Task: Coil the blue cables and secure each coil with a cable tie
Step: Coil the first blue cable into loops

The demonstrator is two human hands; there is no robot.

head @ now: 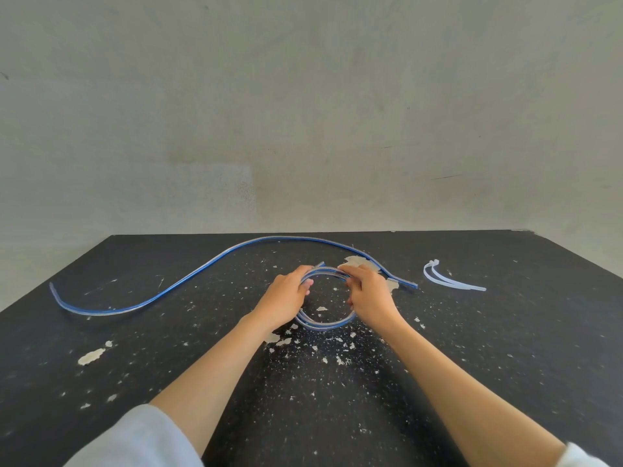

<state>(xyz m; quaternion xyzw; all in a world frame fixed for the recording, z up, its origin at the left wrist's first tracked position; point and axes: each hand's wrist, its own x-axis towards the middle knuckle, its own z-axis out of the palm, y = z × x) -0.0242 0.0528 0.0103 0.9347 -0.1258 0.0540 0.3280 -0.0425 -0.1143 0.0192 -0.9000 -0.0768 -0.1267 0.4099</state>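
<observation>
1. Both hands, left hand (286,298) and right hand (369,294), grip opposite sides of the blue coil (323,326) at centre frame.
2. The loose blue cable (135,302) curves behind them; cable ties (450,280) lie at right on the worktop (505,348).

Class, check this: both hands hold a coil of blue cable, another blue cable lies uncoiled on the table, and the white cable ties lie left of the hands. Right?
No. The head view shows the white cable ties on the table right of the right hand, not left. Both it and the left hand hold the coil; the other cable lies uncoiled.
</observation>
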